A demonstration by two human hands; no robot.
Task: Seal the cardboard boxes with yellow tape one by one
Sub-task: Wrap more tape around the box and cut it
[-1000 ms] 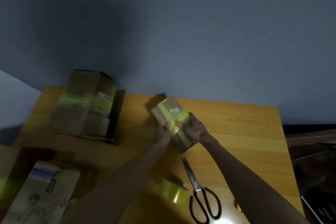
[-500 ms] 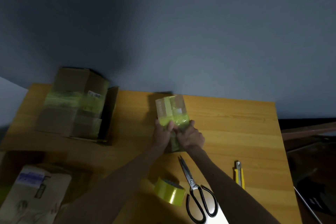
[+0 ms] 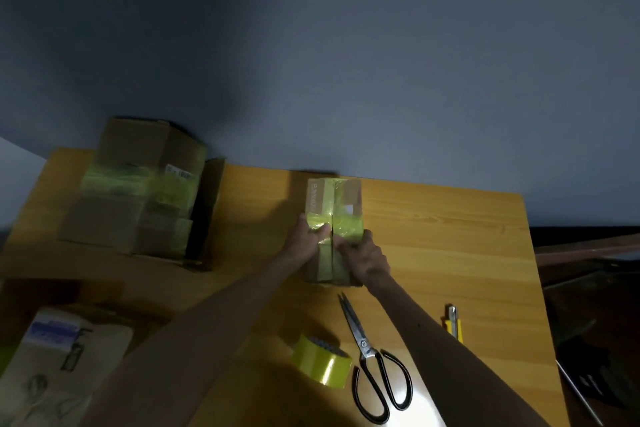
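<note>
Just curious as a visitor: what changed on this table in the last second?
The small cardboard box wrapped in yellow tape was turned from slanted to straight, pointing away from the person. The left hand and right hand keep holding it. The yellow tape roll, black-handled scissors and big taped cardboard box stayed put.

Left hand (image 3: 305, 242), right hand (image 3: 367, 254) hide small box (image 3: 333, 198) middle; big taped box (image 3: 138, 191) blurred.
</note>
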